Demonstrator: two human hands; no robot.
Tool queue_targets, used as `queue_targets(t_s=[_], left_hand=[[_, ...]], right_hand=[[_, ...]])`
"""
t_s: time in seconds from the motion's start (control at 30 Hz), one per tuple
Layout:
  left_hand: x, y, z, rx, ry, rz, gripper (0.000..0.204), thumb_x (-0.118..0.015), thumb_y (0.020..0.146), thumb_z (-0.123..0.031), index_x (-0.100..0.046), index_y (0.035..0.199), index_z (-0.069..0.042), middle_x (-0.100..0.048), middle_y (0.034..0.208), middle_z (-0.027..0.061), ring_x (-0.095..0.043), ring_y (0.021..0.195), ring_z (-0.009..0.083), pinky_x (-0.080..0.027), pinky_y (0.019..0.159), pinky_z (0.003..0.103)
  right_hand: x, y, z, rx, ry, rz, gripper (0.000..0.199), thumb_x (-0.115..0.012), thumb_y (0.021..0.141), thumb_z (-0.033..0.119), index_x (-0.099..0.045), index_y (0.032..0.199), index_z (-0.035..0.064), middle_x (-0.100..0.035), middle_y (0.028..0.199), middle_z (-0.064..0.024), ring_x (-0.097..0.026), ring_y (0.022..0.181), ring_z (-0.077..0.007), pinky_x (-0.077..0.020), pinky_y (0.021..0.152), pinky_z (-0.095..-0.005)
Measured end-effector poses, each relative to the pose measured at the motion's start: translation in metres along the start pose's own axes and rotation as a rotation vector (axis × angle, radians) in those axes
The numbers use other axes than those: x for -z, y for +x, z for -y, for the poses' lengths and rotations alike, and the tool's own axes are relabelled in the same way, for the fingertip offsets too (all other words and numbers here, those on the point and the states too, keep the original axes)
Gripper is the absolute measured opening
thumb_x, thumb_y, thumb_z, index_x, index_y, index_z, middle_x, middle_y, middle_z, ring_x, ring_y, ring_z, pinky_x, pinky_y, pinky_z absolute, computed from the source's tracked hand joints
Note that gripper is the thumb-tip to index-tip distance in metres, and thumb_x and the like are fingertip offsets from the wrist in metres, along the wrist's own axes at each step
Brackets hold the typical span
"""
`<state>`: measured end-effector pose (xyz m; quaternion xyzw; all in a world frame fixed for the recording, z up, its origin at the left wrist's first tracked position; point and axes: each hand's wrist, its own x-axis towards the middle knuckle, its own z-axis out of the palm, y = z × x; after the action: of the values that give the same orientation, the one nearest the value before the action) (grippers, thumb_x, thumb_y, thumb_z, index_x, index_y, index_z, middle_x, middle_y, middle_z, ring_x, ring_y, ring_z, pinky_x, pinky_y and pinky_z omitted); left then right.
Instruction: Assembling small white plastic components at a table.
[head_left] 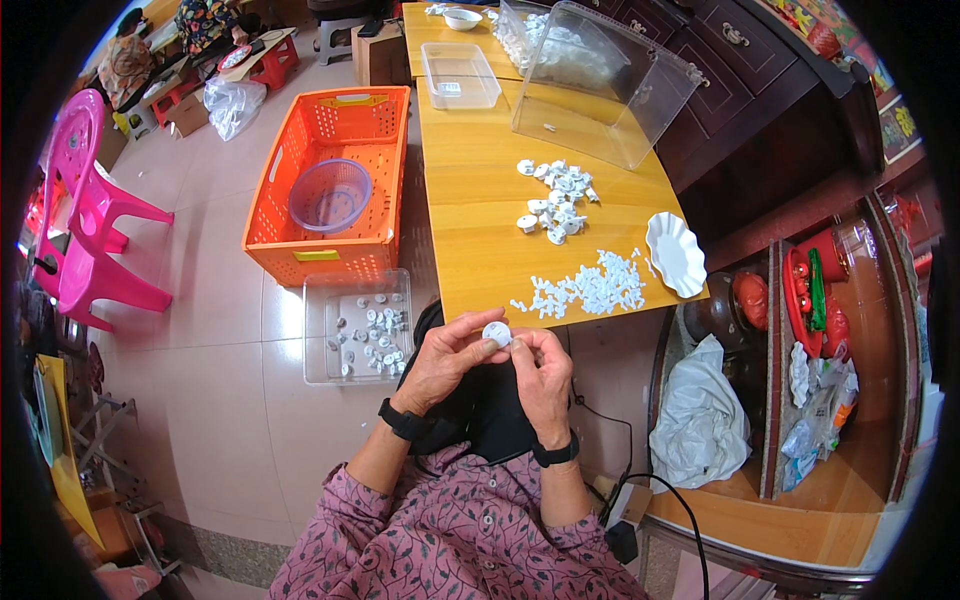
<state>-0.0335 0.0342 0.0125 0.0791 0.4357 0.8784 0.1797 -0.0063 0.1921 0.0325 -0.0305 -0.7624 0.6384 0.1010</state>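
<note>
A small round white plastic piece (496,334) is held up above my lap, close to the near edge of the table. My left hand (440,362) grips it between thumb and fingers. On its other side, my right hand (543,385) pinches at the edge with thumb and forefinger; whether a smaller part is between them is hidden. Just beyond my hands, many tiny white plastic pegs (598,288) lie scattered on the yellow table (470,220). Farther back sits a heap of round white pieces (557,205). Left of my hands, a clear tray (322,300) contains several similar round pieces.
An orange crate (325,248) with a purple translucent basket (330,195) stands left of the table. A scalloped white dish (675,255) rests at the table's right corner. Behind are a tilted clear bin (590,125) and a clear container (460,75). A black cable (690,510) runs at right.
</note>
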Motion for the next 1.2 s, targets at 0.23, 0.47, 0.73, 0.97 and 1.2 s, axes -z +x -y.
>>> queue_targets(t_s=[0.23, 0.47, 0.73, 0.97, 1.2], left_hand=[[0.002, -0.002, 0.002, -0.029, 0.0, 0.018, 0.042, -0.067, 0.092, 0.0, -0.058, 0.133, 0.001, -0.06, 0.121, 0.0066, -0.063, 0.11, 0.018, -0.056, 0.096, 0.031], [0.004, 0.0, 0.007, -0.108, 0.121, 0.016, 0.042, -0.073, 0.085, 0.004, -0.064, 0.126, 0.001, -0.059, 0.115, 0.0044, -0.063, 0.104, 0.014, -0.053, 0.092, 0.026], [0.003, -0.002, 0.002, -0.158, 0.192, 0.0, 0.042, -0.078, 0.081, 0.003, -0.068, 0.121, -0.002, -0.059, 0.115, 0.0035, -0.06, 0.098, 0.011, -0.051, 0.085, 0.024], [0.002, -0.003, -0.001, -0.171, 0.324, 0.019, 0.039, -0.079, 0.081, 0.001, -0.069, 0.118, -0.002, -0.059, 0.113, 0.0036, -0.06, 0.098, 0.0109, -0.052, 0.084, 0.024], [0.004, -0.003, 0.003, -0.159, 0.22, 0.064, 0.039, -0.077, 0.082, 0.002, -0.067, 0.12, 0.0, -0.06, 0.115, 0.0059, -0.061, 0.1, 0.0136, -0.053, 0.085, 0.025]], right_hand=[[0.001, -0.002, 0.014, 0.124, -0.186, -0.002, 0.006, -0.064, 0.09, 0.003, -0.06, 0.092, -0.0009, -0.068, 0.098, -0.0136, -0.067, 0.082, -0.0202, -0.0547, 0.073, -0.0329], [0.001, -0.002, 0.021, 0.186, -0.251, -0.023, 0.008, -0.067, 0.087, 0.003, -0.06, 0.09, -0.0002, -0.068, 0.096, -0.0144, -0.067, 0.083, -0.0242, -0.0546, 0.073, -0.0348], [-0.002, -0.002, 0.02, 0.258, -0.341, -0.047, 0.01, -0.066, 0.084, 0.001, -0.058, 0.088, 0.0006, -0.067, 0.093, -0.0165, -0.066, 0.083, -0.0317, -0.054, 0.074, -0.04], [-0.001, -0.003, 0.021, 0.277, -0.364, -0.051, 0.01, -0.066, 0.083, 0.001, -0.057, 0.087, 0.0006, -0.067, 0.091, -0.0158, -0.066, 0.082, -0.032, -0.0539, 0.073, -0.0405], [0.001, -0.005, 0.02, 0.238, -0.341, -0.057, 0.009, -0.067, 0.083, 0.002, -0.059, 0.086, 0.0011, -0.067, 0.089, -0.0143, -0.067, 0.079, -0.0305, -0.0541, 0.07, -0.0393]])
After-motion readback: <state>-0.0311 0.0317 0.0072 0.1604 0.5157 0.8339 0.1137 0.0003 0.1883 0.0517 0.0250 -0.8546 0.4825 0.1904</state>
